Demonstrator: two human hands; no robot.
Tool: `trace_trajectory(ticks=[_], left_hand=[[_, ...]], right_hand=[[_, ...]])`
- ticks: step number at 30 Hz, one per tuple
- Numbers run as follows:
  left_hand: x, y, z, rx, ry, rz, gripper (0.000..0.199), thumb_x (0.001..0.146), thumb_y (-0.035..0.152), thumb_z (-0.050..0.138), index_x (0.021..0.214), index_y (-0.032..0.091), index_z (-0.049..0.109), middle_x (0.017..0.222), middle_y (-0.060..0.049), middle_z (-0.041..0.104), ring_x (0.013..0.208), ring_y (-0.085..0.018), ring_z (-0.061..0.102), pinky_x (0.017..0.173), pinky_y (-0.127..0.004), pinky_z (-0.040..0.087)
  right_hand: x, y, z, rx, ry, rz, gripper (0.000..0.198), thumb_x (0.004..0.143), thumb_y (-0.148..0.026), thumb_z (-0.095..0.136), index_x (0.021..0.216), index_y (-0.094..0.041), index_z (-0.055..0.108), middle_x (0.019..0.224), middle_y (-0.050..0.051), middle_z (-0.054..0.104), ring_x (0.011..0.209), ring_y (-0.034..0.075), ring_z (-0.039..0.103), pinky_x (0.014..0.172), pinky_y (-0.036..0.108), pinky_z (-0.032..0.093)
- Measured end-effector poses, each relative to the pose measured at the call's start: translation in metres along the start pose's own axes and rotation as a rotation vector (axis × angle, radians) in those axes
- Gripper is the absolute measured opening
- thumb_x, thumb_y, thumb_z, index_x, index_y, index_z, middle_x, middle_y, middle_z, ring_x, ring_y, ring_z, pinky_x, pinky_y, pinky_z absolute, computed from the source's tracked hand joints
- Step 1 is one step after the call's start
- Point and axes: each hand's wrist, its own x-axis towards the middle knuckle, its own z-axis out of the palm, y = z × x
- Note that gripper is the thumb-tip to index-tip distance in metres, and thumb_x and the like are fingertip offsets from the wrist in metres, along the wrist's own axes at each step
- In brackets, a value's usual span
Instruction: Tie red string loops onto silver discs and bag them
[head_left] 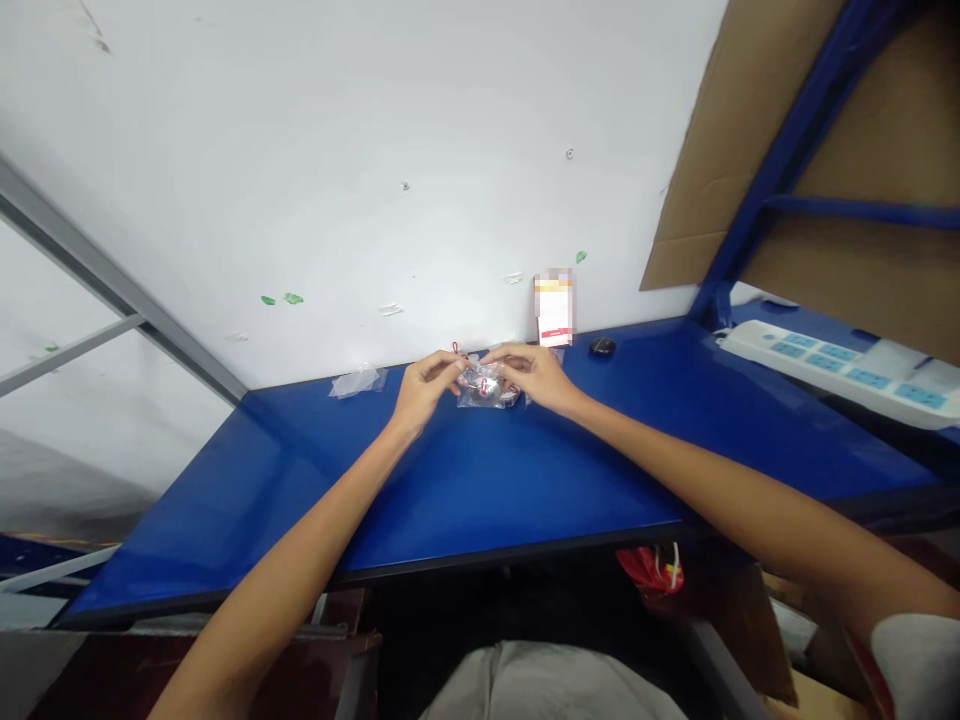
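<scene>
Between my two hands is a small clear plastic bag (481,388) with something round and silvery showing inside and red marks or cord on it. My left hand (431,385) pinches the bag's upper left edge, thumb and fingers together. On the other side, my right hand (538,376) has its fingers closed on the upper right edge. A thin red loop (455,348) sticks up by my left fingertips. Just under my right fingers sits a small shiny round object (511,397), partly hidden, whose kind I cannot make out.
The blue table (465,490) meets a white wall (337,180). Crumpled clear plastic (358,381) lies to the left. A lit phone-like screen (555,315) leans against the wall, with a small black object (602,347) beside it. A white power strip (840,370) lies at the right.
</scene>
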Motion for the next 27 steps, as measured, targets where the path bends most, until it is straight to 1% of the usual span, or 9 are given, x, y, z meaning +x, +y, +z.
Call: trace_trajectory(ticks=[3, 5, 7, 11, 13, 16, 19, 25, 27], left_hand=[[-0.001, -0.005, 0.006, 0.093, 0.072, 0.009, 0.032, 0.085, 0.038, 0.088, 0.101, 0.018, 0.068, 0.095, -0.003, 0.072, 0.074, -0.014, 0.069, 0.065, -0.024, 0.058], [-0.003, -0.007, 0.009, 0.135, 0.099, 0.033, 0.034, 0.087, 0.039, 0.087, 0.104, 0.019, 0.066, 0.098, -0.003, 0.071, 0.072, -0.013, 0.069, 0.064, -0.024, 0.059], [-0.006, -0.008, 0.011, 0.172, 0.084, 0.065, 0.031, 0.09, 0.04, 0.084, 0.107, 0.02, 0.068, 0.101, -0.004, 0.072, 0.074, -0.014, 0.07, 0.064, -0.025, 0.06], [-0.011, -0.002, 0.014, 0.231, 0.026, 0.124, 0.025, 0.097, 0.041, 0.077, 0.11, 0.02, 0.071, 0.109, -0.006, 0.073, 0.081, -0.015, 0.072, 0.071, -0.026, 0.062], [-0.012, -0.001, 0.015, 0.238, 0.032, 0.128, 0.03, 0.099, 0.042, 0.076, 0.118, 0.021, 0.069, 0.112, -0.007, 0.073, 0.086, -0.016, 0.072, 0.072, -0.026, 0.061], [-0.011, -0.006, 0.015, 0.218, -0.025, 0.085, 0.044, 0.095, 0.045, 0.08, 0.13, 0.023, 0.065, 0.115, -0.008, 0.074, 0.096, -0.02, 0.074, 0.073, -0.028, 0.063], [-0.009, -0.015, 0.013, 0.195, -0.088, 0.044, 0.034, 0.097, 0.048, 0.076, 0.116, 0.02, 0.07, 0.11, -0.008, 0.074, 0.1, -0.025, 0.075, 0.074, -0.031, 0.064], [-0.007, -0.014, 0.008, 0.344, 0.038, 0.194, 0.018, 0.099, 0.037, 0.071, 0.106, 0.021, 0.077, 0.111, -0.009, 0.071, 0.097, -0.022, 0.069, 0.075, -0.031, 0.061], [-0.008, -0.01, 0.009, 0.328, 0.071, 0.214, 0.014, 0.098, 0.034, 0.072, 0.101, 0.021, 0.078, 0.109, -0.008, 0.069, 0.099, -0.022, 0.067, 0.074, -0.03, 0.059]], right_hand=[[-0.002, 0.002, -0.003, 0.065, -0.087, 0.013, 0.026, 0.094, -0.039, 0.072, 0.113, -0.024, 0.083, 0.101, 0.004, 0.079, 0.079, 0.02, 0.072, 0.071, 0.034, 0.064], [-0.004, 0.003, -0.005, 0.119, -0.148, 0.017, 0.033, 0.096, -0.043, 0.069, 0.121, -0.024, 0.08, 0.1, 0.004, 0.078, 0.087, 0.023, 0.074, 0.076, 0.036, 0.065], [-0.004, 0.006, -0.005, 0.092, -0.134, 0.028, 0.037, 0.096, -0.045, 0.07, 0.125, -0.024, 0.078, 0.098, 0.004, 0.077, 0.087, 0.023, 0.074, 0.078, 0.036, 0.065], [-0.002, 0.013, -0.003, -0.067, -0.053, 0.079, 0.03, 0.089, -0.041, 0.081, 0.11, -0.021, 0.081, 0.087, 0.004, 0.078, 0.076, 0.021, 0.074, 0.069, 0.035, 0.067], [-0.001, 0.015, -0.002, -0.093, -0.05, 0.07, 0.024, 0.089, -0.038, 0.079, 0.105, -0.02, 0.083, 0.086, 0.005, 0.079, 0.074, 0.021, 0.076, 0.065, 0.034, 0.067], [-0.002, 0.011, -0.003, -0.179, 0.004, -0.037, 0.019, 0.092, -0.031, 0.074, 0.104, -0.021, 0.084, 0.094, 0.005, 0.082, 0.079, 0.021, 0.077, 0.069, 0.033, 0.067], [-0.002, 0.008, -0.005, -0.281, 0.036, -0.141, 0.019, 0.095, -0.026, 0.07, 0.105, -0.023, 0.085, 0.101, 0.005, 0.083, 0.083, 0.02, 0.079, 0.074, 0.032, 0.067], [0.0, 0.01, -0.013, -0.517, -0.058, -0.456, 0.029, 0.105, -0.017, 0.06, 0.12, -0.03, 0.082, 0.115, 0.003, 0.083, 0.104, 0.022, 0.079, 0.1, 0.04, 0.064], [0.0, 0.011, -0.014, -0.535, -0.066, -0.527, 0.034, 0.106, -0.013, 0.056, 0.123, -0.029, 0.08, 0.119, 0.003, 0.082, 0.111, 0.022, 0.078, 0.102, 0.04, 0.063]])
